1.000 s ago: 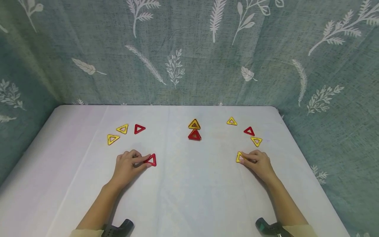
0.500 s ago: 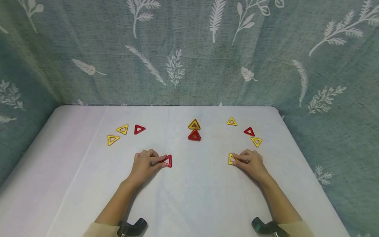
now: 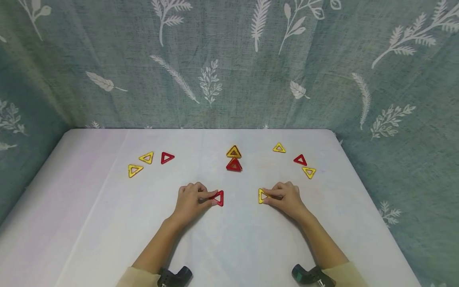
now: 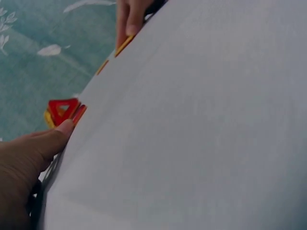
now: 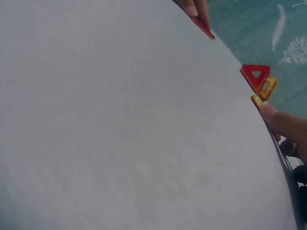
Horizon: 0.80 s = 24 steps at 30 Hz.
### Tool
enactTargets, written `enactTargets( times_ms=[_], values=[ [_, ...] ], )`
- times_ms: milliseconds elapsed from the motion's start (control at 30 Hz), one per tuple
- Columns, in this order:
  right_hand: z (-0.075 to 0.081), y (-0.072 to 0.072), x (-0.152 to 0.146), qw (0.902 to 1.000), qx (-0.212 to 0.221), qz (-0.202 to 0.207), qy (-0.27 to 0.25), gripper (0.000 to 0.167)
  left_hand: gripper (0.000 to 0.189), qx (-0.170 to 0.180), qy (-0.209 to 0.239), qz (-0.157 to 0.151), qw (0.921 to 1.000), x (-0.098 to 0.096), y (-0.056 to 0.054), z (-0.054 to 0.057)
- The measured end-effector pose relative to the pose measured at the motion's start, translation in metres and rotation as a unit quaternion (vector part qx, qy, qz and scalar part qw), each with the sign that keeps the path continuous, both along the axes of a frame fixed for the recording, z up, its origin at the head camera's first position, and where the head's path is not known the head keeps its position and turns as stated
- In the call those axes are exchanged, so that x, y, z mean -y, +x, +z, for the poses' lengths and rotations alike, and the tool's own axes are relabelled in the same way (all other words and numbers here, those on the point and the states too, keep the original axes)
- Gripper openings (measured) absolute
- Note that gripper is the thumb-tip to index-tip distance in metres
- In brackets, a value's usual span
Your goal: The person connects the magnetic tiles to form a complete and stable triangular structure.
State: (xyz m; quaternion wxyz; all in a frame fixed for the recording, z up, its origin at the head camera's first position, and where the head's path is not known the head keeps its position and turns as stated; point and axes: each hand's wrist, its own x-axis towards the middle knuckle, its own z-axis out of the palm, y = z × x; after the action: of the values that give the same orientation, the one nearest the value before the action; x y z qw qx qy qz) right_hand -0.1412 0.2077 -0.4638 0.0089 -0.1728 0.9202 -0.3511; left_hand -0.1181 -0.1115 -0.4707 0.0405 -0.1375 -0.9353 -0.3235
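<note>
Between thumb and index finger, my left hand [image 3: 191,202] pinches a red triangle frame tile [image 3: 220,198], held flat close over the white table. My right hand [image 3: 288,199] pinches a yellow triangle frame tile [image 3: 261,195] the same way, facing the red one across a gap. Farther back in the middle, standing red triangles [image 3: 234,165] lean together, with yellow triangles [image 3: 234,152] standing right behind them. In the left wrist view, the left thumb [image 4: 65,126] presses on the red tile's edge. The right wrist view has the right thumb [image 5: 268,111] on the yellow tile.
At the left lie two yellow triangles [image 3: 135,170] and a red triangle [image 3: 167,157]. To the right are a red triangle [image 3: 300,160], a yellow triangle [image 3: 309,172] and another yellow triangle [image 3: 279,148]. A green leaf-patterned cloth [image 3: 229,79] hangs behind the table [image 3: 229,247].
Both hands have moved inward, the left one rightward with the red triangle and the right one leftward with the yellow triangle. The gap between the two tiles has narrowed.
</note>
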Motion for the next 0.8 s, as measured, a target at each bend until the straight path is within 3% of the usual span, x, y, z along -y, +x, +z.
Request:
enactTargets(
  times_ms=[467,800],
  values=[
    [-0.001,-0.001,0.034,0.9975,-0.035,0.060,0.007,0.038,0.033,-0.019,0.002,-0.015,0.9997,-0.023,0.000,0.001],
    [0.000,-0.001,0.052,0.9949,-0.062,0.077,0.019,0.038,0.035,-0.013,-0.013,-0.015,0.9997,-0.030,-0.001,0.001]
  ],
)
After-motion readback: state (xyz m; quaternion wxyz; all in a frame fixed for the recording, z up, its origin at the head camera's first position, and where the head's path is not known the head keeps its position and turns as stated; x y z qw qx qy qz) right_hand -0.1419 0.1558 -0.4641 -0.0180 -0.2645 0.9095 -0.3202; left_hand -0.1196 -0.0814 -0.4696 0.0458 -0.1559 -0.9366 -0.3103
